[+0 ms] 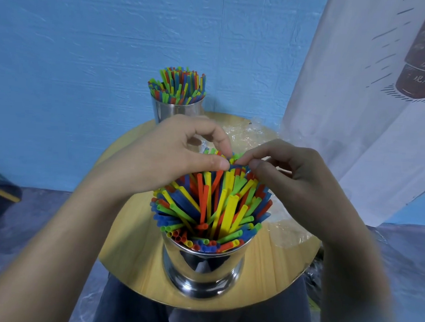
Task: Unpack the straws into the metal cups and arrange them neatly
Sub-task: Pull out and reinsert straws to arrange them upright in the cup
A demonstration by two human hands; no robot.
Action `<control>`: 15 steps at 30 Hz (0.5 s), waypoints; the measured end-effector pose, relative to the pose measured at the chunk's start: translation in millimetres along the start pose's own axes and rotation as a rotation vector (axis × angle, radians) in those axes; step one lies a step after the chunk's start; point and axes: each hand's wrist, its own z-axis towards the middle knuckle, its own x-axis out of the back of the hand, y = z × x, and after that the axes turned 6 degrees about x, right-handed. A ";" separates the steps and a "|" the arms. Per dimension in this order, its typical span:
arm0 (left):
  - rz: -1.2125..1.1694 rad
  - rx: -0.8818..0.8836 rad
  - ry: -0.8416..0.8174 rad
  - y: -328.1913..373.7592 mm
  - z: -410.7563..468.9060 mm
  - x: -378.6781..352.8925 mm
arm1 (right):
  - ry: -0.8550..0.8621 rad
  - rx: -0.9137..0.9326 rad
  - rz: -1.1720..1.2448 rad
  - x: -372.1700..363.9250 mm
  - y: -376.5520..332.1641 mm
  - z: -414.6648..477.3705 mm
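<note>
Left hand and right hand meet over the far side of the near cup. Their thumb tips are almost touching and each forefinger curls down in front. Each hand seems to pinch the tops of a few straws between thumb and forefinger, though the exact straws held are partly hidden behind the fingers.

The coming move turns on this: the straws stand with their long axis roughly upright in the cup, but they fan outward. The nearer ones splay low toward the person, and the taller ones at the back rise up into the fingertips. The bundle lies directly below and just toward the person from both hands, so neither hand is clearly nearer. The left comes in from the left rim and the right from the right rim, closing on the same tuft between them.

I judge this to be the tidying step, gathering the leaning tops toward the middle. That calls for a light squeeze inward and a slight downward press along the straws' length.

The near cup stands at the front edge of the round wooden counter. A far cup, also full of straws, stands well apart at the back edge, behind the left hand. Crumpled clear plastic wrap lies on the counter beyond the right hand's fingers.
</note>
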 end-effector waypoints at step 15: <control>0.070 -0.001 -0.061 3.4 7.1 2.7 | 0.013 0.016 0.044 1.3 1.1 -5.4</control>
